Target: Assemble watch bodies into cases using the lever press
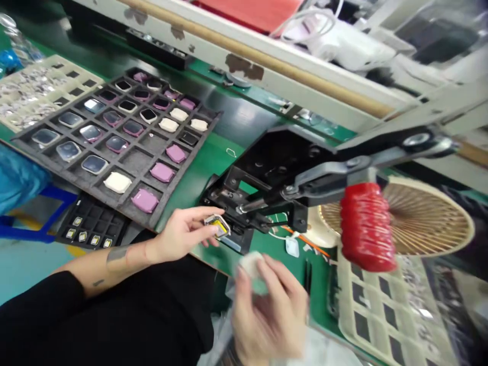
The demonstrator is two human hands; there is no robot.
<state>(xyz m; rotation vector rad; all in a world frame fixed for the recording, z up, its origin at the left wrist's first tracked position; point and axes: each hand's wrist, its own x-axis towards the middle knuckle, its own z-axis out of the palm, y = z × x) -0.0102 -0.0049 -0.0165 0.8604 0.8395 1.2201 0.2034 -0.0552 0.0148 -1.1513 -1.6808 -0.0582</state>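
My left hand point(186, 230) grips a small open watch case point(218, 226) by its edges, with a yellow part showing inside. It is just in front of the base of a black toggle-lever hand press point(263, 168) with a red grip point(366, 229). Nearer to me, my right hand point(270, 310) pinches a pale, rounded piece point(251, 264) between thumb and fingers. Motion smears this hand and its piece, so the exact kind of the piece is unclear. The two hands are apart.
A dark compartment tray point(137, 162) at left carries purple, cream and dark-screened watch cases. Beige trays stand at far left point(82, 76) and lower right point(346, 310). A fan point(427, 218) stands behind the red grip. Black tweezers point(307, 277) lie on the green bench. A shelf rail point(244, 66) crosses above.
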